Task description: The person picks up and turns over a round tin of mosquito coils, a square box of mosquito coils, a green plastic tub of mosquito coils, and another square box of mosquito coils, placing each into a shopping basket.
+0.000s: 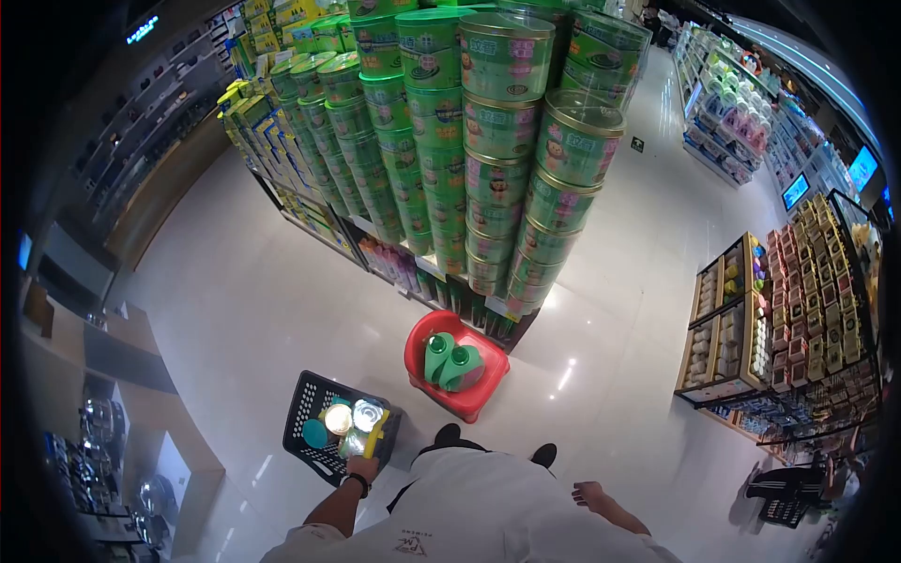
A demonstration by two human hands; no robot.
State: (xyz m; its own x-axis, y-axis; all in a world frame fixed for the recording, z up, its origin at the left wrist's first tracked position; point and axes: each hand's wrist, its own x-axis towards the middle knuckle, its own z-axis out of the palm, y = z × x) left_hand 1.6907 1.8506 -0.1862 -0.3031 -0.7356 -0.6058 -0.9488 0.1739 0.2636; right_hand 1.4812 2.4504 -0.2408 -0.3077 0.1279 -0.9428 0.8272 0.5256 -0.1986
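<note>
My left hand (362, 466) grips the yellow handle of a black shopping basket (309, 413) that hangs low at my left side. Inside the basket lie several cans and a teal lid. My right hand (589, 494) hangs at my right side with fingers loosely apart and holds nothing. Just ahead of my feet stands a red plastic stool (424, 338) on the floor, with green tins (450, 364) resting on it.
A tall display of stacked green tins (497, 131) rises in front of me on a low shelf. Shelves of small boxed goods (807, 310) stand to the right, a counter (113, 357) to the left. Glossy white floor (244, 291) runs between them.
</note>
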